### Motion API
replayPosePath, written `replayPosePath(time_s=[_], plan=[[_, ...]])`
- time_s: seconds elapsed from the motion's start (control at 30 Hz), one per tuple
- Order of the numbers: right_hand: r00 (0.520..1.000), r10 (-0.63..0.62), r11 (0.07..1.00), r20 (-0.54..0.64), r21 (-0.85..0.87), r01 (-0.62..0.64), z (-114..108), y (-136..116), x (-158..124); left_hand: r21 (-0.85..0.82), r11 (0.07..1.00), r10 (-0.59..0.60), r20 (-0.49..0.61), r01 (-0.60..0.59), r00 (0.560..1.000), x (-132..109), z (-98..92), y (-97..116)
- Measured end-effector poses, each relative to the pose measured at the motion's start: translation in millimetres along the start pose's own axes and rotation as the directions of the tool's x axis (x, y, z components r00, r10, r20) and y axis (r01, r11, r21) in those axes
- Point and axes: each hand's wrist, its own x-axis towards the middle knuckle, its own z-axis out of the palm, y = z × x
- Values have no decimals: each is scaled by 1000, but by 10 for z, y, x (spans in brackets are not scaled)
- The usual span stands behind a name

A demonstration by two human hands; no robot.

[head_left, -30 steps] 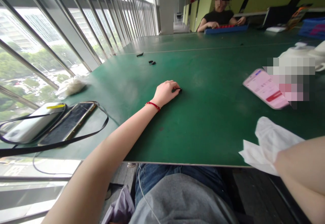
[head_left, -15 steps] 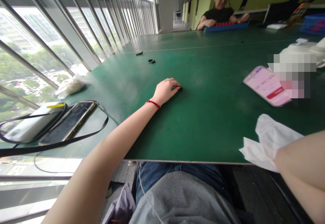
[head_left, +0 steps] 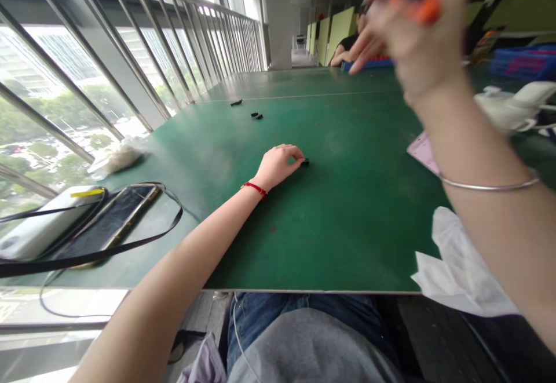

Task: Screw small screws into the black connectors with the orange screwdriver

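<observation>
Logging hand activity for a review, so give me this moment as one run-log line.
left hand: on green table, beside small black piece | right hand: raised, holding blurred orange item

Right forearm [head_left: 486, 215] and tissue [head_left: 460, 267], obstacles on the right

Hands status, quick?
Left hand: loosely curled on the green tabletop, fingertips at a small black piece, not visibly gripping it.
Right hand: raised, closed on an orange item, too blurred to identify.
</observation>
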Motion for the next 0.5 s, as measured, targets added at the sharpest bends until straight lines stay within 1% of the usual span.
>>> replayPosePath(time_s=[0.03, 0.07, 0.1, 0.13, 0.17, 0.2, 0.23, 0.3, 0.4, 0.5], plan=[[999, 14, 994, 38, -108, -10, 93, 110, -86, 3, 1000, 16, 1, -16, 1000, -8, -14, 10], [995, 44, 969, 89, -247, -20, 197, 246, -196, 11, 999, 32, -5, -32, 999, -15, -28, 23], [985, 102, 912, 139, -410, -36, 304, 394, -320, 23, 999, 45, -17, -45, 999, -19, -39, 36], [970, 147, 853, 192, -521, -26, 405, 543, -450, 37, 998, 54, -32, -53, 998, -21, -48, 48], [955, 178, 815, 237, -579, -8, 492, 680, -575, 48, 997, 59, -46, -57, 997, -21, -54, 57], [943, 195, 807, 268, -591, 1, 562, 795, -687, 51, 997, 61, -55, -58, 997, -18, -58, 62], [936, 189, 819, 298, -574, 18, 612, 884, -779, 46, 997, 61, -59, -58, 996, -15, -61, 62], [929, 130, 814, 347, -573, 100, 661, 984, -894, 11, 998, 63, -55, -63, 996, -9, -66, 49], [922, 86, 796, 377, -583, 164, 662, 1018, -924, -67, 995, 67, -32, -69, 997, -6, -84, 16], [911, 92, 797, 402, -578, 175, 659, 1043, -887, -137, 989, 54, -3, -54, 999, -10, -112, 4]])
